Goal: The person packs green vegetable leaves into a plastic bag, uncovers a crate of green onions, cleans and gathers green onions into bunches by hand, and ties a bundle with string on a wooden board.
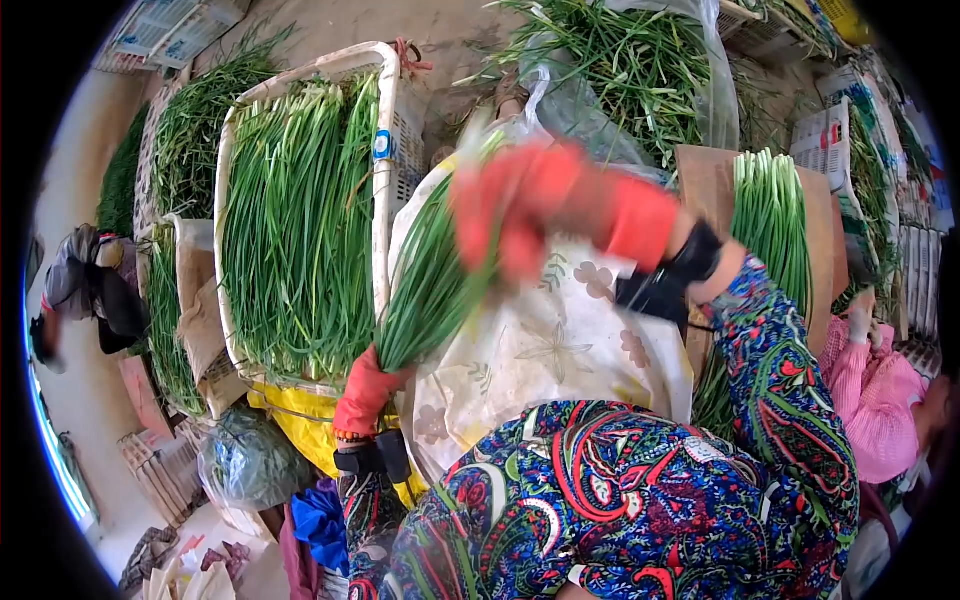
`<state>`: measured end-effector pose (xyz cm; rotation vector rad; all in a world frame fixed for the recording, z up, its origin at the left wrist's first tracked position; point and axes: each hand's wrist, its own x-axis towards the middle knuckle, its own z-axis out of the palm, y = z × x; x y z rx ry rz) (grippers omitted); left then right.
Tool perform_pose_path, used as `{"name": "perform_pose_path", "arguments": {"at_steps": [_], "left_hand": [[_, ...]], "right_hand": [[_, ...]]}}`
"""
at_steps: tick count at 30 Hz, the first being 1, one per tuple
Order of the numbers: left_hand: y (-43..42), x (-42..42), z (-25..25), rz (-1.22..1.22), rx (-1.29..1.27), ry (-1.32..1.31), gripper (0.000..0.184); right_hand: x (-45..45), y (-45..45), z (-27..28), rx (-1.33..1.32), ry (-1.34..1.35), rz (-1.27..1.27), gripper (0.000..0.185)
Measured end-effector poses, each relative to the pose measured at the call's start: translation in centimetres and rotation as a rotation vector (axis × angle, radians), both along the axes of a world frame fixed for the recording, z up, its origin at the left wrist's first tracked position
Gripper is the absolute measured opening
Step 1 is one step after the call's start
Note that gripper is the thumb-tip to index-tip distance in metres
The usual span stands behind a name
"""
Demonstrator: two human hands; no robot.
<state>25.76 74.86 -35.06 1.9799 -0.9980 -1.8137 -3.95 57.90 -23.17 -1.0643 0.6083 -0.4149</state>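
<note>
My left hand, in a red glove, is closed around the lower leafy end of a bunch of garlic chives. The bunch slants up and right over my lap, its pale ends blurred at the top. My right hand, also red-gloved, is by the bunch's upper part. Motion smears its fingers, so I cannot tell whether it grips the stalks. Beneath both hands a white flower-printed cloth covers my lap.
At left stands a white crate packed with chives. A neat chive bundle lies on a brown board at right. Loose chives fill a plastic bag ahead. A person in a pink sleeve sits right; another person is far left.
</note>
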Motion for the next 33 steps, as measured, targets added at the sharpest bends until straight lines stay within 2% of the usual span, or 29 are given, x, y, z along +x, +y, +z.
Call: {"name": "perform_pose_path", "arguments": {"at_steps": [1,2,3,4,8,10,12,14,16,18,19,23,26,27,30,32,33], "left_hand": [[0.0,0.1,-0.2,0.002,-0.002,0.012,0.036],[0.1,0.1,-0.4,0.000,-0.025,0.009,0.036],[0.1,0.1,-0.7,-0.001,-0.050,0.006,0.036],[0.2,0.1,-0.9,-0.002,-0.074,0.003,0.035],[0.3,0.6,-1.2,-0.019,-0.050,-0.028,0.038],[0.6,0.7,-1.7,-0.060,-0.112,-0.092,0.040],[0.4,0.7,-1.6,-0.079,-0.097,-0.096,0.042],[0.4,0.7,-1.1,-0.107,-0.084,-0.139,0.044],[0.0,0.2,-0.4,-0.143,-0.089,-0.204,0.045],[0.4,0.7,-1.2,-0.148,-0.141,-0.203,0.046],[0.6,0.8,-1.4,-0.152,-0.163,-0.210,0.046],[0.6,0.6,-0.7,-0.069,-0.095,-0.102,0.044],[0.1,-0.1,-0.4,-0.050,-0.076,-0.093,0.039],[0.1,0.0,-0.5,-0.047,-0.064,-0.077,0.039],[0.6,0.3,-1.1,0.008,-0.066,-0.009,0.037],[0.5,0.0,-1.1,0.032,-0.075,0.014,0.036],[0.4,-0.3,-0.6,0.034,-0.075,0.007,0.036]], "right_hand": [[-2.1,-2.6,-1.7,-0.104,-0.115,-0.302,0.035],[-5.4,-5.9,-2.2,-0.089,-0.170,-0.451,0.034],[-11.9,-13.5,-9.5,-0.172,-0.661,-0.321,0.031],[-11.5,-13.1,-5.2,0.096,-0.676,-0.959,0.008],[-17.2,-15.5,-11.8,-0.238,0.075,-0.852,0.026],[-9.2,-9.2,-9.0,-0.188,0.731,-0.442,0.026],[-8.6,-6.4,-15.1,-1.448,0.533,-0.023,0.030],[-4.7,-4.3,-14.9,-1.067,0.656,0.118,0.030],[-1.9,-3.7,-12.5,-0.908,0.654,0.324,0.033],[-0.1,-3.6,-13.9,-1.014,0.652,0.443,0.032],[1.0,-3.5,-14.7,-1.000,0.677,0.322,0.028],[2.4,-4.7,-14.4,-0.544,0.708,0.087,0.031],[1.1,-6.8,-15.0,-0.081,0.344,-0.101,0.024],[0.0,-7.0,-12.9,0.156,0.219,-0.228,0.019],[-4.0,-10.0,-10.8,0.096,0.041,-0.187,0.022],[-6.8,-12.4,-9.4,0.122,0.038,-0.317,0.023],[-7.8,-13.0,-8.1,0.118,-0.034,-0.471,0.024]]}}
